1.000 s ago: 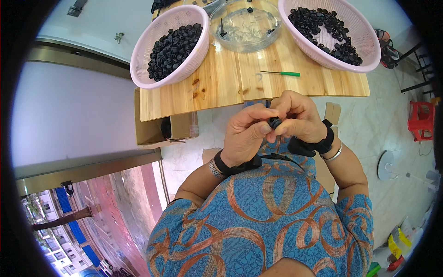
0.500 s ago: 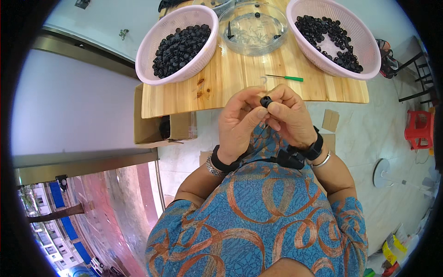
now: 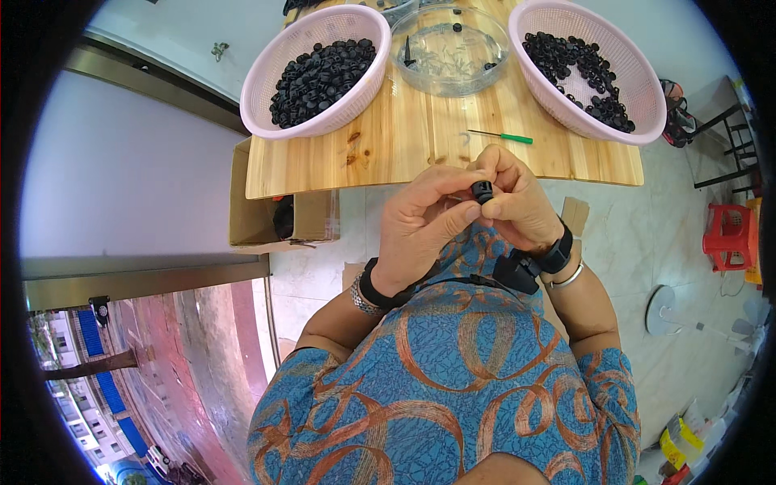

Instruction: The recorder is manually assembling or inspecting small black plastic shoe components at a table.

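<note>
In front of my chest, just past the table's near edge, I hold a small black round plastic part (image 3: 482, 191) with slots in its side. My right hand (image 3: 521, 206) pinches it between thumb and fingers. My left hand (image 3: 420, 222) closes on it from the other side, its index finger along the top and its thumb tip beside it. A thin light sliver shows between the left fingers, too small to make out. Beyond my hands, a screwdriver (image 3: 516, 138) with a green handle and thin shaft lies on the wooden table (image 3: 420, 129).
A pink basket (image 3: 252, 97) heaped with black parts stands at the left. Another pink basket (image 3: 651, 97) with fewer parts is at the right. Between them sits a clear round tray (image 3: 453, 85) with small clear pieces. A cardboard box (image 3: 315, 214) stands below the table's left side.
Both hands have shifted slightly right and toward me with the black part. The part has turned, so its slotted side now shows. My left fingers have straightened somewhat.
</note>
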Demonstrator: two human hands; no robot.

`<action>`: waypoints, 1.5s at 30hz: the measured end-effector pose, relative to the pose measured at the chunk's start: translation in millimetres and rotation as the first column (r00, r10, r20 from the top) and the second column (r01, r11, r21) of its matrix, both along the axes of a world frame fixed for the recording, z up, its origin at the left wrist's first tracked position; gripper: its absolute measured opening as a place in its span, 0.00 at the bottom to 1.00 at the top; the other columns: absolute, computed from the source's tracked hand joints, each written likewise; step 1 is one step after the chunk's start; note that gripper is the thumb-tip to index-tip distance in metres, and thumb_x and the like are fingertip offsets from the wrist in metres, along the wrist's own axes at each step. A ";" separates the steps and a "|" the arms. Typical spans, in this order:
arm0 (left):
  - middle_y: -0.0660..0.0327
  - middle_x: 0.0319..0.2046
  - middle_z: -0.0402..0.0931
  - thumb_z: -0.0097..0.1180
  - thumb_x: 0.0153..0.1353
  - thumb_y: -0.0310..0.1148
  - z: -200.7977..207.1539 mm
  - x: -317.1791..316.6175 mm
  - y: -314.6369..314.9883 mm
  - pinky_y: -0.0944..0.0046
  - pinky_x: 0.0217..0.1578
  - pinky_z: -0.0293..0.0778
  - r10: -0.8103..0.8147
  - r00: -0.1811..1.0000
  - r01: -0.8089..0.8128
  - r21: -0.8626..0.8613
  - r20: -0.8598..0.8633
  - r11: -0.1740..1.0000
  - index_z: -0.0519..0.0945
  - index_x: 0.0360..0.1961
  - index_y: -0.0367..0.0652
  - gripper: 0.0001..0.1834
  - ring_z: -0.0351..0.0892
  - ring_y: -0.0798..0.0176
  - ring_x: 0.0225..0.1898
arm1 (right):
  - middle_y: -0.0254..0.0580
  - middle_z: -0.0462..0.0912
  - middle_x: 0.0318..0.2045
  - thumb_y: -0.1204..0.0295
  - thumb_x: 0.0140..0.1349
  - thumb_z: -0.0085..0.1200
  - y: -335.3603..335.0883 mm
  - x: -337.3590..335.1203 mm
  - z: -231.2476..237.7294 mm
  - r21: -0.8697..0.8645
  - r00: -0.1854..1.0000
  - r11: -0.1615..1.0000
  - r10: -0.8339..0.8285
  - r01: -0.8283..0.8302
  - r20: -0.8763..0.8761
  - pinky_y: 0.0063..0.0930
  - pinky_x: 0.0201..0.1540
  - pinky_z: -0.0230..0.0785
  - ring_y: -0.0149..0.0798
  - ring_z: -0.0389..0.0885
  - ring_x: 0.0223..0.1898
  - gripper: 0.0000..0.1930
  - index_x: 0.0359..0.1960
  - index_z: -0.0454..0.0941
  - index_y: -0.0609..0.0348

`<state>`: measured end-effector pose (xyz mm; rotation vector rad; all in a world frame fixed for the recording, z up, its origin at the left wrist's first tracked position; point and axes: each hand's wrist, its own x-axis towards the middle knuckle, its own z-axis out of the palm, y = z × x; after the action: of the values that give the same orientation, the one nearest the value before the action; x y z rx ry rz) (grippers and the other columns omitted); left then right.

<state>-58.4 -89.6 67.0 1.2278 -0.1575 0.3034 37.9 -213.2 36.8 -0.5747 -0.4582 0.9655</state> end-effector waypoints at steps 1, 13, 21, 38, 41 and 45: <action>0.58 0.39 0.70 0.51 0.56 0.20 0.8 -0.1 -0.3 0.68 0.40 0.74 0.002 1.000 -0.002 0.011 -0.012 1.000 0.71 0.46 0.32 0.15 0.73 0.66 0.40 | 0.31 0.73 0.23 0.82 0.47 0.59 -0.5 2.4 2.2 0.000 1.000 1.000 0.000 0.000 0.001 0.13 0.21 0.64 0.23 0.71 0.20 0.15 0.33 0.66 0.55; 0.58 0.40 0.73 0.51 0.56 0.21 4.9 0.8 8.2 0.71 0.42 0.69 0.103 0.991 -0.095 0.086 -0.085 0.992 0.72 0.46 0.32 0.15 0.73 0.70 0.39 | 0.33 0.75 0.26 0.79 0.51 0.58 -3.3 5.9 18.9 -0.130 0.961 0.983 -0.094 0.131 0.258 0.12 0.24 0.66 0.24 0.75 0.25 0.11 0.35 0.69 0.60; 0.59 0.39 0.67 0.51 0.54 0.18 12.4 3.4 8.9 0.70 0.42 0.70 0.128 0.992 -0.129 0.197 0.017 0.972 0.72 0.46 0.32 0.16 0.70 0.68 0.42 | 0.33 0.76 0.28 0.79 0.54 0.55 -2.6 -2.5 24.8 -0.049 0.879 0.949 -0.268 0.311 0.395 0.12 0.27 0.68 0.21 0.73 0.28 0.12 0.40 0.69 0.63; 0.59 0.41 0.70 0.48 0.60 0.24 -4.6 11.9 0.4 0.73 0.43 0.69 0.078 0.992 -0.071 -0.063 0.103 0.995 0.71 0.46 0.32 0.13 0.72 0.69 0.42 | 0.40 0.73 0.27 0.84 0.53 0.54 15.2 -9.4 10.1 0.246 0.716 0.851 -0.523 0.464 0.463 0.16 0.27 0.68 0.28 0.74 0.26 0.11 0.37 0.67 0.65; 0.60 0.41 0.70 0.48 0.61 0.26 -5.9 13.0 -1.5 0.73 0.42 0.69 0.070 0.993 -0.055 -0.148 0.098 0.987 0.71 0.46 0.32 0.13 0.72 0.70 0.41 | 0.40 0.72 0.27 0.84 0.53 0.54 17.6 -9.7 8.7 0.296 0.661 0.815 -0.578 0.499 0.479 0.17 0.26 0.67 0.28 0.74 0.25 0.11 0.35 0.67 0.65; 0.60 0.40 0.71 0.48 0.61 0.27 -8.2 17.0 1.8 0.74 0.39 0.70 0.061 0.991 -0.048 -0.108 0.117 0.993 0.71 0.46 0.32 0.13 0.72 0.72 0.38 | 0.39 0.72 0.26 0.84 0.52 0.55 18.8 -9.7 8.5 0.279 0.645 0.807 -0.586 0.521 0.491 0.17 0.26 0.67 0.27 0.73 0.25 0.10 0.34 0.66 0.65</action>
<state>-41.4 -87.8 58.7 1.1118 -0.2092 0.4285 28.1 -194.4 45.3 -0.8382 -0.7961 0.1463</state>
